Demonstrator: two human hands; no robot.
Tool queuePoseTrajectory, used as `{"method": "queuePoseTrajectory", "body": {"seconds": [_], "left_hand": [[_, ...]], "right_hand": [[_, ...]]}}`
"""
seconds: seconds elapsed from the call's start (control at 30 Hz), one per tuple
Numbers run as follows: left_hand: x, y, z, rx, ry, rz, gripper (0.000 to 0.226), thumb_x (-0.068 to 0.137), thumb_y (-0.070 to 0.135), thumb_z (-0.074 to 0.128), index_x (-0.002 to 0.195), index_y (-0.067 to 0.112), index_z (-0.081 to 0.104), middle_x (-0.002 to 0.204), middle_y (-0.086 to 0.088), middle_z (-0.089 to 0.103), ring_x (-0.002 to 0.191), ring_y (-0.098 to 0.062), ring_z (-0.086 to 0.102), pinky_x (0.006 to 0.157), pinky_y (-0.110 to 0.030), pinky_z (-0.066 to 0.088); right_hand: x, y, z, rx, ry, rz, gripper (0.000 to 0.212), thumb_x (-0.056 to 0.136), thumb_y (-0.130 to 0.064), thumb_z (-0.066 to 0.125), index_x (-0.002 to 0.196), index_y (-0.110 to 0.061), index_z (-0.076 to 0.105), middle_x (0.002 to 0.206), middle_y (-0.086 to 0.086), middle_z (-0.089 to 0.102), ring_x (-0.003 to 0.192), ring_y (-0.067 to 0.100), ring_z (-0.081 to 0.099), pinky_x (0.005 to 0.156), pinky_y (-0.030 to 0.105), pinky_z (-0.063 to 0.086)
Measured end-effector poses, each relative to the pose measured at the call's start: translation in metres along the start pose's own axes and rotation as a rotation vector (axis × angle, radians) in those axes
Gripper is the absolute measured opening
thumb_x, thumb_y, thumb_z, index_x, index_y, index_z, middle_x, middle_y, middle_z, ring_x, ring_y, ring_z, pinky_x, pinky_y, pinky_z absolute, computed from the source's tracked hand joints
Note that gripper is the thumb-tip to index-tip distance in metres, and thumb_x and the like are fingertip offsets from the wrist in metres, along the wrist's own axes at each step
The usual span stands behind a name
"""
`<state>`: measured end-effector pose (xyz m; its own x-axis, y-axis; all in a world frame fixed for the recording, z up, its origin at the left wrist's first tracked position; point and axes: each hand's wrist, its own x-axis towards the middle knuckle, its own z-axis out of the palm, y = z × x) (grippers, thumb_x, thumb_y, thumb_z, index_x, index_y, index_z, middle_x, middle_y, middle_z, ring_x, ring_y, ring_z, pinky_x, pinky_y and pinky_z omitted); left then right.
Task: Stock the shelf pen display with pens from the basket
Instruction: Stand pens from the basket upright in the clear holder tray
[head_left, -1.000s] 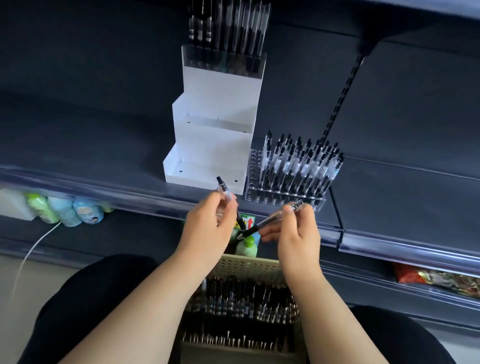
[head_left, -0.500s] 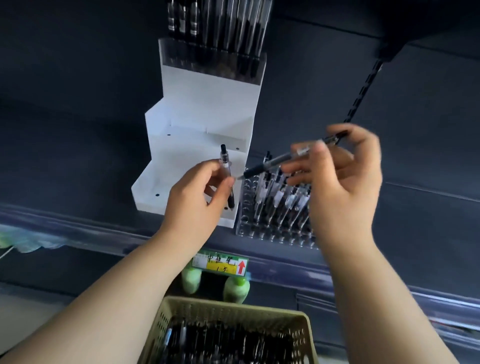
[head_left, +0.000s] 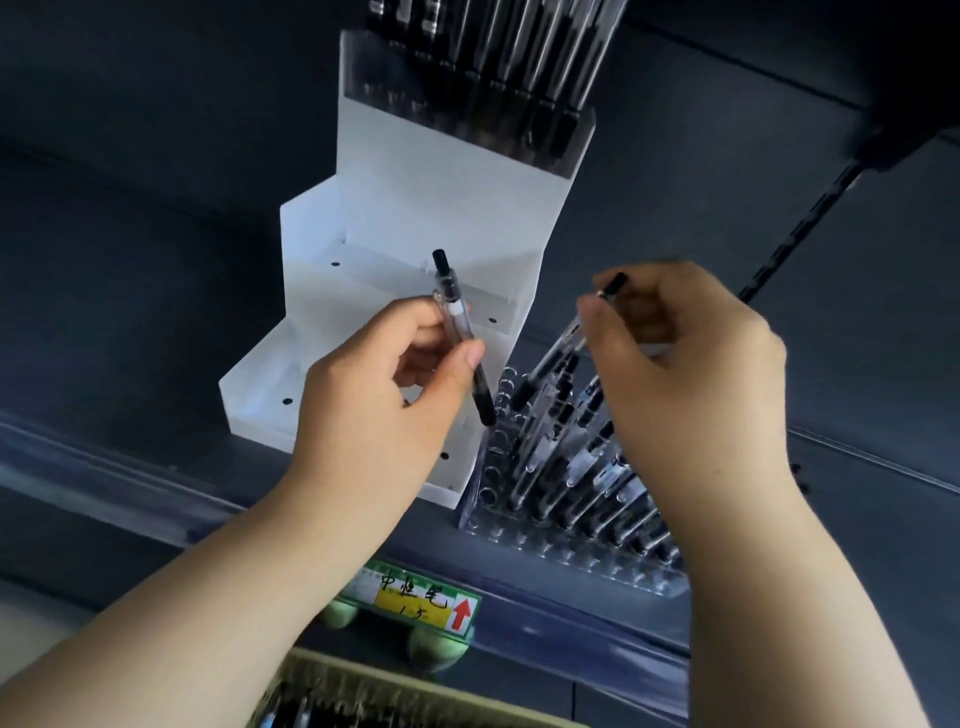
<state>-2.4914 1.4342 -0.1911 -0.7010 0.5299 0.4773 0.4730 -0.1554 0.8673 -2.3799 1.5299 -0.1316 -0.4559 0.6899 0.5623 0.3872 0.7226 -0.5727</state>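
Note:
My left hand (head_left: 384, 384) pinches a clear pen with a black cap (head_left: 457, 322), held nearly upright in front of the white stepped display stand (head_left: 415, 171). My right hand (head_left: 685, 374) holds a second pen (head_left: 561, 353) by its upper end, tip slanting down-left over the clear perforated pen rack (head_left: 519, 525). Several pens stand in that rack, with open holes along its left side. The top tier of the white stand also holds several dark pens (head_left: 519, 67). The beige basket (head_left: 363, 691) of pens shows at the bottom edge.
The dark shelf board (head_left: 130, 291) carries both displays. A yellow price label with a red arrow (head_left: 415, 603) hangs on the shelf's front rail. Green bottle tops (head_left: 436, 647) sit on the shelf below. A slotted upright strip (head_left: 789, 228) runs up at the right.
Both hands rose from the basket to the shelf, each with a pen. In the last half second the right hand's pen swung from nearly level to steep, tip toward the rack.

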Motion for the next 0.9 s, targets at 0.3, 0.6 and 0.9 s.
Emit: {"method": "queuePoseTrajectory", "body": {"seconds": [0.3, 0.6, 0.9], "left_hand": [[-0.005, -0.01, -0.005, 0.184, -0.065, 0.153, 0.019, 0.082, 0.034, 0.064, 0.094, 0.019, 0.066, 0.082, 0.023, 0.064, 0.08, 0.006, 0.059, 0.074, 0.001, 0.042], [-0.003, -0.018, -0.012, 0.222, -0.065, 0.176, 0.028, 0.082, 0.038, 0.055, 0.096, 0.017, 0.066, 0.081, 0.02, 0.064, 0.081, 0.003, 0.06, 0.076, -0.006, 0.046], [-0.003, -0.016, -0.011, 0.219, -0.048, 0.156, 0.027, 0.082, 0.037, 0.055, 0.096, 0.017, 0.066, 0.08, 0.015, 0.066, 0.081, -0.001, 0.06, 0.075, -0.005, 0.044]], "right_hand": [[0.002, 0.011, 0.02, -0.094, -0.028, -0.011, 0.012, 0.085, -0.026, 0.064, 0.096, -0.023, 0.066, 0.077, -0.014, 0.062, 0.084, 0.015, 0.061, 0.072, 0.034, 0.053], [0.005, 0.013, 0.021, -0.103, -0.031, 0.005, 0.008, 0.084, -0.026, 0.065, 0.091, -0.023, 0.067, 0.07, -0.025, 0.053, 0.082, 0.012, 0.059, 0.064, 0.016, 0.045], [0.003, 0.013, 0.023, -0.141, -0.059, 0.007, 0.019, 0.084, -0.026, 0.066, 0.102, -0.023, 0.065, 0.071, -0.022, 0.056, 0.087, 0.017, 0.06, 0.068, 0.025, 0.049]]}}
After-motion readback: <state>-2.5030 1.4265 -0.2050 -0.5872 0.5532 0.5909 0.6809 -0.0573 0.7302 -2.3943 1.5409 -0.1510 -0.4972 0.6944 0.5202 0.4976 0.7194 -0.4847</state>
